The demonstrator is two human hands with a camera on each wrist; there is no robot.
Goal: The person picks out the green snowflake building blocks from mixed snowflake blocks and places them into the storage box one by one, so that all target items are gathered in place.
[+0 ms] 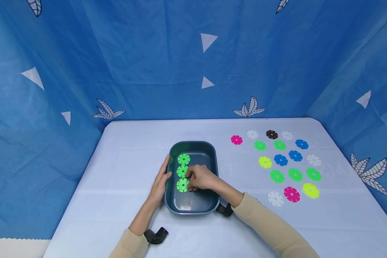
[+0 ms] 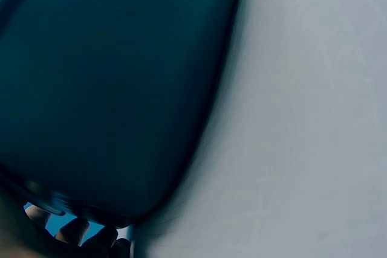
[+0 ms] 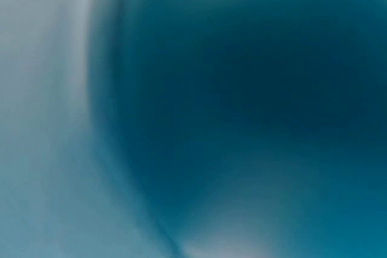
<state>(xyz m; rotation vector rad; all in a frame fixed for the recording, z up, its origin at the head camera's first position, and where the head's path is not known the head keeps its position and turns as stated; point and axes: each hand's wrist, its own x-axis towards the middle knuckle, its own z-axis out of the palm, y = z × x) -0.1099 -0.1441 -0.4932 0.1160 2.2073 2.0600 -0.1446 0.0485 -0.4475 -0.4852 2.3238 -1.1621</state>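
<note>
A dark teal plastic tray [image 1: 200, 209] sits on the table, with three green notched discs lying in a column along its left side: an upper disc [image 1: 183, 158], a middle disc [image 1: 181, 171] and a lower disc [image 1: 182, 185]. My left hand [image 1: 159, 182] holds the tray's left side, thumb over the rim and fingers along the outer wall. Inside the tray, my right hand [image 1: 200, 178] has bent fingers, with fingertips right at the right edges of the middle and lower discs. I cannot tell whether it grips one. The right wrist view is blurred.
Right of the tray, several loose notched discs lie spread out: green [image 1: 295, 175], blue [image 1: 281, 160], white [image 1: 275, 198], pink [image 1: 291, 194], yellow [image 1: 311, 190] and one brown [image 1: 272, 134]. A blue patterned cloth [image 1: 167, 64] stands behind the white-covered table [image 1: 116, 168].
</note>
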